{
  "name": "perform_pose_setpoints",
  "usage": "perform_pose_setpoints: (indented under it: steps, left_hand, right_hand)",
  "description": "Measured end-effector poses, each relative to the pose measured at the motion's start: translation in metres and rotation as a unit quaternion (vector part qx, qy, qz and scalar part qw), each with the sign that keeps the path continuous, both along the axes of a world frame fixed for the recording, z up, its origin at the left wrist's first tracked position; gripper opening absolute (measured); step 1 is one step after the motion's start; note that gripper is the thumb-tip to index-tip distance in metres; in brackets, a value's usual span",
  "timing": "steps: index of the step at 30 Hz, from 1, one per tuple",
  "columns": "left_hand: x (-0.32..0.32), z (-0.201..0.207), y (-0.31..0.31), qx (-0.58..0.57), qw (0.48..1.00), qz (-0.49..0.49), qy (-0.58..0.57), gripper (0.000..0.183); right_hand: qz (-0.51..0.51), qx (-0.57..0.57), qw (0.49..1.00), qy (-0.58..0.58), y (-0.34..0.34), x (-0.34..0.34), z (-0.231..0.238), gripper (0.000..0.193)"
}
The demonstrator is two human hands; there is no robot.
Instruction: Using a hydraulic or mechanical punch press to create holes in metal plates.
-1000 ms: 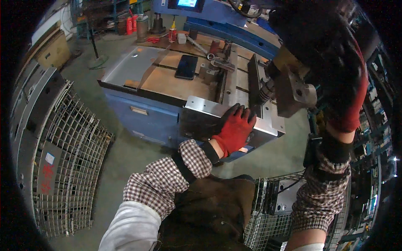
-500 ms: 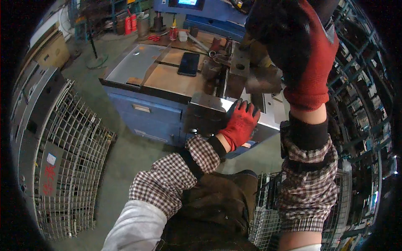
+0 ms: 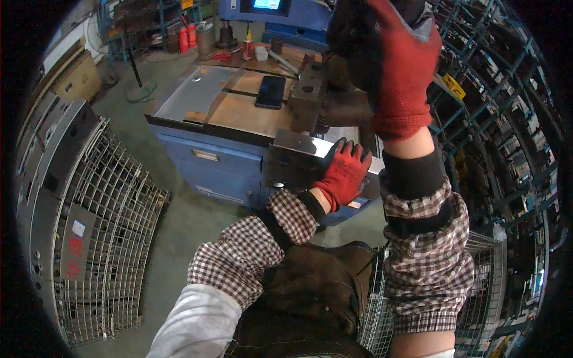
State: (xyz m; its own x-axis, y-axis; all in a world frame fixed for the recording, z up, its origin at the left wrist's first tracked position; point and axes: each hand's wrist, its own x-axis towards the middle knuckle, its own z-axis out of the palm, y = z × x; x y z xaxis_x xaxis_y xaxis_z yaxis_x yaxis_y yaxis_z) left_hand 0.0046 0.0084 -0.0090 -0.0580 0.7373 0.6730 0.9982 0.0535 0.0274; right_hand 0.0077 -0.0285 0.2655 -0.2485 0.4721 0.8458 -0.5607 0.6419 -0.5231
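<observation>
My left hand [image 3: 345, 173], in a red glove with black fingertips, lies on the bright metal front edge [image 3: 374, 165] of a blue machine [image 3: 209, 158]. Its fingers stretch forward, slightly apart. Raised at the upper right, my right hand [image 3: 409, 68] wears the same kind of glove. Its fingers curl around something dark that I cannot make out, with the grip partly hidden. Left of this hand, a dark steel block [image 3: 310, 82] with a hole sits over the machine top. A black phone [image 3: 270, 92] lies on the brown surface.
Red-handled scissors [image 3: 221, 56], a small white box [image 3: 261, 53] and a long metal tool [image 3: 282, 62] lie at the back of the machine top. A wire cage [image 3: 119, 221] stands left, another wire basket [image 3: 486, 268] right. Loaded racks [image 3: 507, 119] line the right side.
My right hand has moved left and slightly down. The dark steel block has shifted left with it, covering part of the long metal tool. My left hand stays on the metal edge.
</observation>
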Motion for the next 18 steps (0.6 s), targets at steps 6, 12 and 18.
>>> perform_pose_setpoints:
  steps: [6, 12, 18]
  left_hand:
    - [-0.004, -0.022, 0.023, -0.013, 0.995, -0.08, -0.062, 0.087]
    - [0.006, -0.005, 0.0, -0.014, 0.999, -0.022, -0.043, 0.087]
    - [0.022, -0.023, 0.021, -0.002, 1.0, -0.009, -0.017, 0.087]
  right_hand:
    - [0.01, -0.016, 1.0, -0.003, 0.0, -0.009, -0.005, 0.028]
    - [-0.02, -0.05, 0.997, -0.058, 0.008, 0.0, -0.014, 0.03]
    - [-0.02, -0.05, 0.998, -0.043, 0.002, 0.01, -0.014, 0.034]
